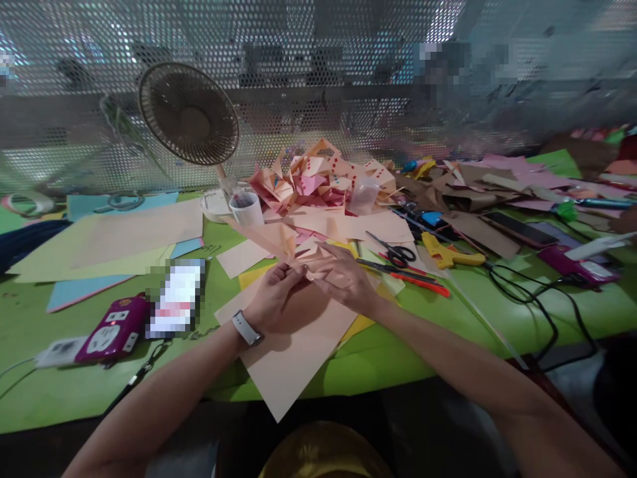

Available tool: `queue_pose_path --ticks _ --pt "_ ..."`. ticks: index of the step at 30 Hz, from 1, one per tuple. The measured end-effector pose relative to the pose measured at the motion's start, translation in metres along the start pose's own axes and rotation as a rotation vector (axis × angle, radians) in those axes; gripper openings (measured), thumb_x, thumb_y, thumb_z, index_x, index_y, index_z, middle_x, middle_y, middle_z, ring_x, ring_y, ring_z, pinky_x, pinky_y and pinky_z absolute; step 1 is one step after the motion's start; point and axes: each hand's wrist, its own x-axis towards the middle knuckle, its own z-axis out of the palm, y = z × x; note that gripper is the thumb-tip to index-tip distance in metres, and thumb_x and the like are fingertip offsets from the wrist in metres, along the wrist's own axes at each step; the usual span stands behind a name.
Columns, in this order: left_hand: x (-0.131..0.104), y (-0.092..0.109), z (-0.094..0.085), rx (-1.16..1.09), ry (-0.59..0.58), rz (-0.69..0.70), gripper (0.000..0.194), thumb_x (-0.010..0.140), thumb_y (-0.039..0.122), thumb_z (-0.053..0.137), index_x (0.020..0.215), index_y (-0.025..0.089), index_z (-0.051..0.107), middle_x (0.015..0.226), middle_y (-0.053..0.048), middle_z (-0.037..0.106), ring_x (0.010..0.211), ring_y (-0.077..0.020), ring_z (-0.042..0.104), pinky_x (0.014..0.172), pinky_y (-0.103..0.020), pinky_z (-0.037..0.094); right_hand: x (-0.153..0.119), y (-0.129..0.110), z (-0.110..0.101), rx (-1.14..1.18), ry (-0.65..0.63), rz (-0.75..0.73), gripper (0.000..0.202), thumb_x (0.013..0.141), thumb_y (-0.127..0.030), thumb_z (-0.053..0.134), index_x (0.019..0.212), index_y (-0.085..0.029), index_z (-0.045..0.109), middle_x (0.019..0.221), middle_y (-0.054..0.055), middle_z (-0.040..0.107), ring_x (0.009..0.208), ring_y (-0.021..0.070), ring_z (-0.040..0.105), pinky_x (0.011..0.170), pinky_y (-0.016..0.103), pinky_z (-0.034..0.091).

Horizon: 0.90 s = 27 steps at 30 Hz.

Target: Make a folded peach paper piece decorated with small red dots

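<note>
Both hands meet in the middle, just above the green-covered table (233,375), and between them is the folded peach-coloured paper piece (283,239)! The left hand (273,292) has it pinched, thumb against curled fingers, right at the lower edge. The right hand (346,275) comes in from the other side, fingers bent and close together, gripping at the near edge, thumb almost meeting the left one.

And look at the paper itself: pale, matt, one plain peach shade on the faces that show. A long flap slants up and away to the left, narrowing toward a point near the white plastic cup (247,211). Around the middle, creased panels stand up at angles, some lighter, some in shadow, with crisp straight edges. It's a raised, angular form, not a flat sheet; where its right end finishes is hard to tell, as the fingers cover part of it and similar paper lies behind.

Below the hands, a flat peach-coloured paper sheet (293,372) lies with one corner poking past the table edge, a bright yellow paper sheet (359,325) peeping out beneath it. Beyond, there's a heap of folded peach and pink paper pieces (311,179), some dotted red! To the right, black-handled scissors (401,254) lie near a yellow glue gun (448,253).
</note>
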Motion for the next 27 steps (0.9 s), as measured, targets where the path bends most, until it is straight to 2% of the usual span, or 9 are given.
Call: queue_pose_path --ticks 2,4,7,9,11,16,22,27 --pt "0.0 0.002 0.0 -0.026 0.05 0.026 0.03 0.072 0.037 0.085 0.075 0.016 0.064 0.073 0.002 0.065 0.073 -0.0099 0.063 0.075 -0.022 0.052 0.001 -0.003 -0.003 0.076 0.117 0.078 0.025 0.086 -0.034 0.069 0.107 -0.022 0.065 0.135 0.012 0.058 0.132 0.0255 0.049 0.111 0.044 0.039" --pt "0.0 0.003 0.0 -0.043 0.093 0.043 0.032 0.07 0.036 0.087 0.072 0.017 0.062 0.072 0.002 0.064 0.069 -0.0082 0.061 0.069 -0.019 0.05 0.002 -0.004 -0.004 0.173 0.152 0.242 0.03 0.085 -0.041 0.07 0.106 -0.021 0.063 0.123 0.012 0.064 0.117 0.0234 0.06 0.1 0.04 0.048" --pt "0.0 0.0 0.0 -0.016 0.129 0.031 0.034 0.069 0.038 0.087 0.068 0.017 0.059 0.061 0.005 0.057 0.057 -0.0065 0.052 0.054 -0.018 0.045 0.001 -0.005 -0.001 0.323 -0.043 0.499 0.033 0.082 -0.051 0.071 0.087 -0.018 0.064 0.086 0.005 0.069 0.078 0.0176 0.066 0.072 0.031 0.053" --pt "0.0 -0.003 0.0 0.007 0.131 0.012 0.035 0.071 0.039 0.086 0.067 0.018 0.059 0.056 0.006 0.053 0.051 -0.0059 0.048 0.049 -0.019 0.041 0.001 -0.005 0.003 0.386 -0.133 0.581 0.037 0.08 -0.054 0.071 0.081 -0.017 0.065 0.075 0.004 0.068 0.067 0.0157 0.064 0.062 0.028 0.05" --pt "0.001 -0.006 0.0 -0.015 0.129 0.008 0.035 0.07 0.038 0.086 0.066 0.017 0.058 0.059 0.005 0.056 0.055 -0.0065 0.052 0.053 -0.019 0.044 0.001 -0.004 0.006 0.398 -0.13 0.603 0.04 0.078 -0.056 0.072 0.079 -0.016 0.067 0.073 0.004 0.069 0.065 0.015 0.063 0.06 0.027 0.048" --pt "0.005 -0.009 -0.003 -0.087 0.067 0.03 0.031 0.069 0.035 0.087 0.07 0.016 0.062 0.073 0.0 0.066 0.075 -0.0109 0.063 0.077 -0.024 0.052 0.005 -0.005 0.005 0.421 -0.132 0.621 0.045 0.075 -0.06 0.071 0.069 -0.015 0.068 0.068 0.005 0.069 0.061 0.0132 0.061 0.056 0.025 0.047" --pt "0.005 -0.006 -0.003 -0.129 0.064 0.023 0.032 0.065 0.032 0.089 0.068 0.015 0.063 0.077 0.0 0.068 0.077 -0.0107 0.063 0.079 -0.024 0.052 0.007 -0.008 0.004 0.498 -0.159 0.664 0.05 0.071 -0.065 0.074 0.071 -0.014 0.07 0.069 0.006 0.07 0.058 0.0129 0.062 0.05 0.023 0.045" --pt "0.004 -0.005 -0.003 -0.111 0.045 0.023 0.029 0.066 0.032 0.089 0.071 0.015 0.066 0.078 0.0 0.068 0.078 -0.0111 0.064 0.081 -0.024 0.052 0.005 -0.007 0.005 0.518 -0.138 0.653 0.05 0.07 -0.065 0.074 0.07 -0.015 0.071 0.069 0.006 0.071 0.061 0.0138 0.064 0.06 0.026 0.051"
